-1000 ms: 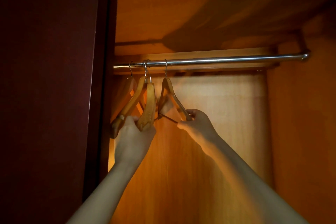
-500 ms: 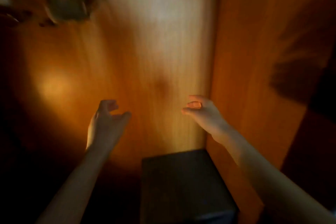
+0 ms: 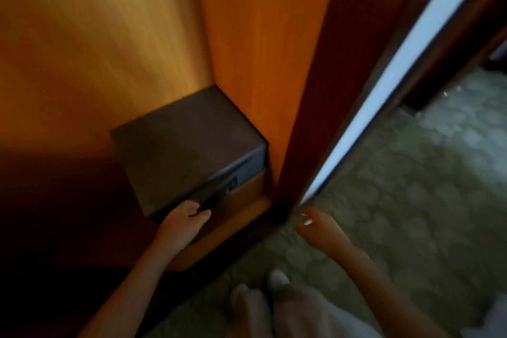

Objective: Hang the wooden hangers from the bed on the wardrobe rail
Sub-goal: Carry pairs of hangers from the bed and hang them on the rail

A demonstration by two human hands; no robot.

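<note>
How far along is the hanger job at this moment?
Done: hangers hung on the rail a second ago; neither shows now. In hand: nothing; left hand and right hand are empty, near the dark box. Left: possibly more hangers on the bed, out of view.

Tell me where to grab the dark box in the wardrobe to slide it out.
Probably the front left corner, coming from the front: the dark box sits against the right side wall and seemingly the back panel, leaving only its front and left faces free for a grip.
</note>
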